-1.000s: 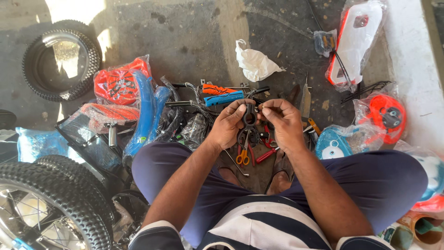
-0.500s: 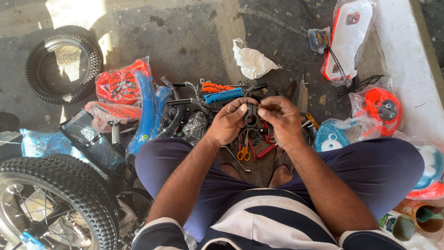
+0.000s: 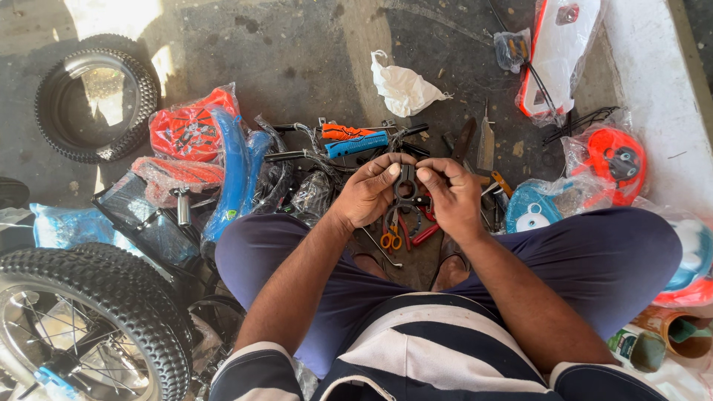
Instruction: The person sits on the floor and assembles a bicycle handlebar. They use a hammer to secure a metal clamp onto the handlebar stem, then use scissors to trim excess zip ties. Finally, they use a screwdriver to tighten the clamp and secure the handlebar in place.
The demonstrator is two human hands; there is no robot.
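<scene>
Pinching one black bracket (image 3: 405, 184): left hand (image 3: 369, 191), right hand (image 3: 453, 194), both grips grasping; two tyres nearby.

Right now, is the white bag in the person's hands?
No, the white bag lies on the ground; both hands hold a small black part.

Packages around my knees: clear plastic bags holding red parts (image 3: 189, 130) at left, a blue-wrapped packet (image 3: 67, 226) beside the wheel, a bagged red-and-white panel (image 3: 557, 56) upper right, a bagged red disc (image 3: 613, 160), and a crumpled white bag (image 3: 405, 87).
</scene>
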